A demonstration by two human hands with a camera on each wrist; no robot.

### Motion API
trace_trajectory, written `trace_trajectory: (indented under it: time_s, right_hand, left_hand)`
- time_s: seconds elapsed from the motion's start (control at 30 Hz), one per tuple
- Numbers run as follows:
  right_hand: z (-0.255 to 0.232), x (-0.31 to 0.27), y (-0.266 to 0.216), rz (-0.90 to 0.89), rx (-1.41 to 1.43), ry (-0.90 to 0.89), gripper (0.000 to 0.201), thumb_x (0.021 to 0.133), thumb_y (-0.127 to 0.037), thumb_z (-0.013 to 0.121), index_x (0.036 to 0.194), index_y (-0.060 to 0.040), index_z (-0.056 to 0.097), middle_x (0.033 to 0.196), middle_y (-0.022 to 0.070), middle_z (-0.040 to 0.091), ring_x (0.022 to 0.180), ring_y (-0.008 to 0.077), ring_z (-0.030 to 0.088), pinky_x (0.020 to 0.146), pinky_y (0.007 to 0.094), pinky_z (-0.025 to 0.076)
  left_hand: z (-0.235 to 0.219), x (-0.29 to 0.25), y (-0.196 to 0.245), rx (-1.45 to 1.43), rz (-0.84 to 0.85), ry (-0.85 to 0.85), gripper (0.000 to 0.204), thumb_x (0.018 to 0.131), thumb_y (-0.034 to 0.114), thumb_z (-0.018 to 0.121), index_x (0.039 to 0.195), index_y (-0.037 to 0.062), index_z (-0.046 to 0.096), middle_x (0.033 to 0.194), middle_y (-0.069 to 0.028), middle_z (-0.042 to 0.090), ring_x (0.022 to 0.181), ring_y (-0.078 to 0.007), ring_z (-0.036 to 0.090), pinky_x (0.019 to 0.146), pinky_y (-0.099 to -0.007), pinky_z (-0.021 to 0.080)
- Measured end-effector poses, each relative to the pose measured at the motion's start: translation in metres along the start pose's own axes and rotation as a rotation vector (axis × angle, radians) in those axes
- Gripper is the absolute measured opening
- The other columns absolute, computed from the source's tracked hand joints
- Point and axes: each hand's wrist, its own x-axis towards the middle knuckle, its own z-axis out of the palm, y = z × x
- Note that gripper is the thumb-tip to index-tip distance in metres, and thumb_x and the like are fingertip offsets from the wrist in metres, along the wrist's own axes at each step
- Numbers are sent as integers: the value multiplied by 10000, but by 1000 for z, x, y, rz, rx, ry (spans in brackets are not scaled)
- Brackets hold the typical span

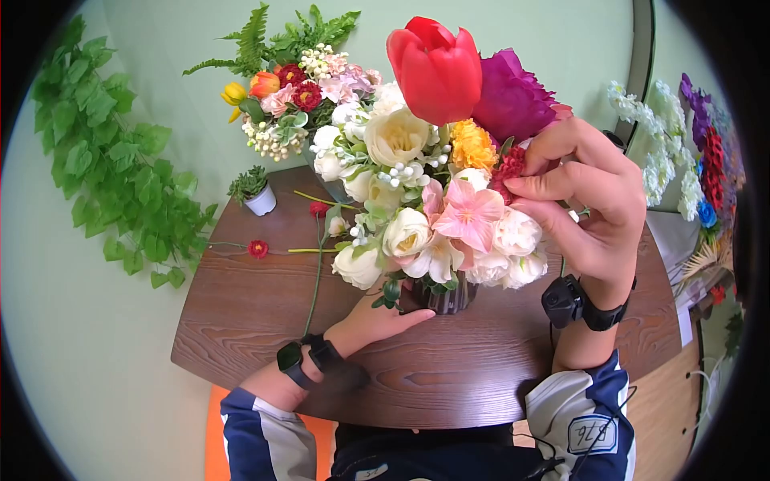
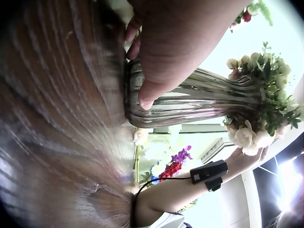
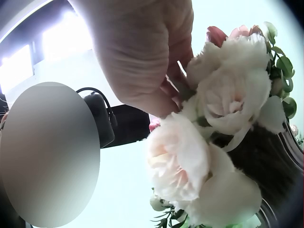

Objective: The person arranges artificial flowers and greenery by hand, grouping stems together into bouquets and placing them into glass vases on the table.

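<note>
A ribbed glass vase (image 2: 190, 102) holds a full bouquet of white roses (image 1: 405, 232), a pink flower (image 1: 468, 215), a large red tulip (image 1: 437, 72), a purple bloom (image 1: 517, 96) and a yellow one (image 1: 473, 146). Low on the vase, my left hand (image 1: 377, 325) curls round the glass, its thumb against the side in the left wrist view. At the bouquet's right side my right hand (image 1: 589, 200) pinches a small dark red flower (image 1: 510, 167) between thumb and fingers. In the right wrist view, white blooms (image 3: 232, 99) partly hide the fingertips of that hand (image 3: 142, 52).
On the brown table (image 1: 265, 313) lie red flowers (image 1: 257, 248) with long stems, left of the vase. A small potted plant (image 1: 258, 196) and a second bouquet (image 1: 297, 96) stand at the back left. Ivy (image 1: 112, 160) hangs on the left wall; more flowers (image 1: 710, 168) are at the right.
</note>
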Motion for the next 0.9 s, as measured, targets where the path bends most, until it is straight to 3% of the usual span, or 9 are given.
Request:
trace_trajectory:
  time_s: [0.07,0.2,0.3,0.4,0.5,0.57,0.77,0.83,0.9]
  right_hand:
    - [-3,1,-1,6,14,-39,131,576,44,685,688,18,622,719,97,562,627,185,564,552,259,442]
    - [-4,-2,1,34,131,-84,158,643,-120,635,698,28,641,702,110,559,647,199,536,565,285,400]
    - [-7,-2,3,-13,194,58,199,763,-142,563,691,39,603,702,116,573,655,217,522,628,310,399]
    - [-13,-3,17,-110,94,248,95,764,-24,560,726,40,620,717,115,615,658,198,569,626,293,446]
    - [-9,-8,21,157,133,474,159,838,-80,558,756,36,631,729,89,625,700,148,575,689,266,436]
    - [-8,-11,27,420,106,670,191,859,-148,585,817,32,633,785,70,632,762,108,582,751,235,423]
    - [-2,-12,61,662,84,549,366,892,-308,540,1032,30,565,909,78,624,866,126,576,796,234,424]
    - [-2,-12,59,738,93,482,419,912,-372,495,1040,22,563,909,74,624,852,122,576,784,230,428]
    - [-5,-13,52,930,553,202,461,938,-428,405,1081,-16,554,959,81,622,850,123,585,750,233,441]
  left_hand:
    - [4,1,-5,-54,167,130,699,726,387,716,1180,-63,434,1070,-216,543,981,-315,535,888,-369,400]
    - [6,2,-6,-69,152,129,683,720,353,730,1193,-42,437,1126,-197,526,1006,-319,525,898,-389,392]
    - [5,2,-5,-77,169,127,656,716,328,740,1189,-22,449,1150,-164,512,997,-299,522,859,-391,415]
    - [5,2,-4,-105,163,110,637,717,332,739,1168,-20,458,1124,-148,512,967,-256,521,800,-363,439]
    - [5,1,-2,-181,214,199,619,716,335,739,1146,-20,468,1072,-142,524,919,-222,524,755,-337,449]
    - [-1,-1,5,-157,102,97,661,766,404,674,1235,10,424,1156,-134,527,1037,-248,523,899,-344,420]
    - [-2,2,1,-117,0,75,774,665,398,762,1214,-17,408,1158,-170,495,1050,-303,496,875,-378,404]
    - [-2,6,-8,-108,85,144,816,650,408,768,1235,-14,387,1188,-173,475,1095,-306,470,911,-379,382]
    - [-5,11,-17,-75,190,187,896,631,414,779,1287,0,329,1262,-173,414,1190,-309,393,994,-376,314]
